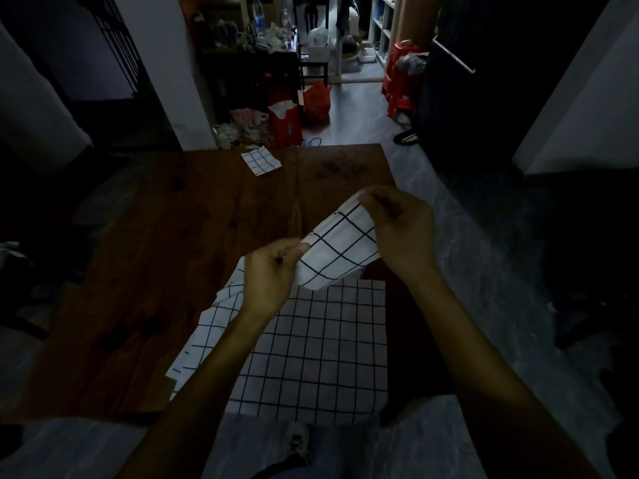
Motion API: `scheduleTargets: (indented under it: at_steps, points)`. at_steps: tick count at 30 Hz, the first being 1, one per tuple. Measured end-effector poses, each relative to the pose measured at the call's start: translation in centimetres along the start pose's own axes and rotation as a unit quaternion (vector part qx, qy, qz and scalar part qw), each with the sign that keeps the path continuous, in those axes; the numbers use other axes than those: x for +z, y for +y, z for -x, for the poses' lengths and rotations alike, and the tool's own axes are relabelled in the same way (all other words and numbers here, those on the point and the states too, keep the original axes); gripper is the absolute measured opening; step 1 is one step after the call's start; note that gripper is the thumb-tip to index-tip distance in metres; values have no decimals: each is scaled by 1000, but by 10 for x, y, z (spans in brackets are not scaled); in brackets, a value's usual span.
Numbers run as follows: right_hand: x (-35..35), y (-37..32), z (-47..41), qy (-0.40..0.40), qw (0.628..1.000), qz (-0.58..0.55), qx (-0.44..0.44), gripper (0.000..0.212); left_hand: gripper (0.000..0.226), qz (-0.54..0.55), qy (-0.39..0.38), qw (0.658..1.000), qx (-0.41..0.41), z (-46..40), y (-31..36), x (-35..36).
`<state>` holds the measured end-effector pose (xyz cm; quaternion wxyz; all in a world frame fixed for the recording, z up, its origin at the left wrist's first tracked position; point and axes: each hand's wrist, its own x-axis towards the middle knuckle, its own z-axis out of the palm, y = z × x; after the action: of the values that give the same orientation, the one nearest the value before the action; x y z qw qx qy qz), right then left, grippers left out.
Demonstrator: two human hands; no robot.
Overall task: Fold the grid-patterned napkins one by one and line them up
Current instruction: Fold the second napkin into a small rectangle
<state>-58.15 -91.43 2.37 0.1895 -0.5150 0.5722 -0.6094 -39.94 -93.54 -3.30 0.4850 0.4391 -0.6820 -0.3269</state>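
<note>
Dim room, head view looking down at a wooden table (145, 271). Both hands raised above the table, near frame centre, sharing one grid-patterned napkin (337, 250), white with black lines. Left hand (273, 271) pinches the napkin's lower-left edge, thumb and fingers curled tight on the cloth. Right hand (401, 226), at about 2 o'clock from the left hand, grips the upper-right corner, fingers bent over the fabric edge. The napkin hangs between the two hands in a curved, partly folded sheet, off the table.

Below the hands, toward 6 o'clock, a stack of unfolded napkins (321, 350) lies flat, its near edge hanging over the table edge. One more loose napkin (207, 326) sticks out from under the stack toward 8 o'clock, skewed, partly hidden by the left forearm.

At 12 o'clock, by the far table edge, one folded napkin (261, 160) sits as a small square, well apart from the stack.

Past the table at 12 o'clock: red bags (301, 112) on the grey floor, a dark chair (311, 36), a cluttered dark table with bottles (259, 15). Red plastic stools (401, 77) stacked at 1 o'clock. A shoe (297, 440) shows at 6 o'clock under the table edge.
</note>
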Motion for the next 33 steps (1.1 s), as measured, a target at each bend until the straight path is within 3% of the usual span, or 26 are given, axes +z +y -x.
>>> scheduleTargets:
  at_steps: [5,9,14,17,19,21,26,29,33]
  points:
    - [1,0,-1,47,999,-5,5,13,18,-113,-2,990,79,0,-12,2]
    - [0,6,-2,59,998,13,-9,12,20,-120,-4,988,93,-4,-12,3]
    - [6,14,3,-24,993,84,-76,17,31,-50,-41,997,47,-22,20,11]
    - [11,11,7,-46,990,76,-107,18,14,-47,-90,990,93,-30,27,15]
    - [11,8,8,-58,990,64,-109,16,17,-65,-78,988,120,-28,22,16]
    - [10,8,10,-56,994,41,-83,15,16,-72,-48,988,125,-25,17,17]
    - [2,19,18,-37,993,-39,104,27,17,-39,30,996,80,-16,16,13]
    - [9,16,32,-49,977,-116,174,19,17,-9,63,997,51,-6,19,13]
    - [34,11,53,36,982,-111,151,23,20,-5,112,994,9,20,19,15]
